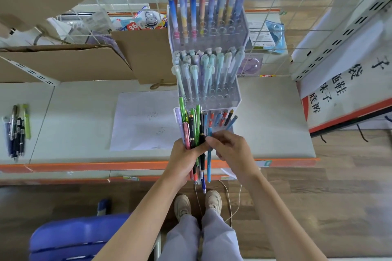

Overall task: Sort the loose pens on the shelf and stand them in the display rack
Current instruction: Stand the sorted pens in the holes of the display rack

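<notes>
Your left hand [182, 158] grips a pen bundle [194, 129] over the shelf edge [106, 165]; your right hand [230, 148] pinches a blue pen [209, 167] beside the rack [209, 91].

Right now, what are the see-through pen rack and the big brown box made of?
The clear tiered pen rack looks like glossy acrylic plastic: the pens show through its walls. The brown box looks like matte cardboard, with folded flaps and raw edges.
</notes>
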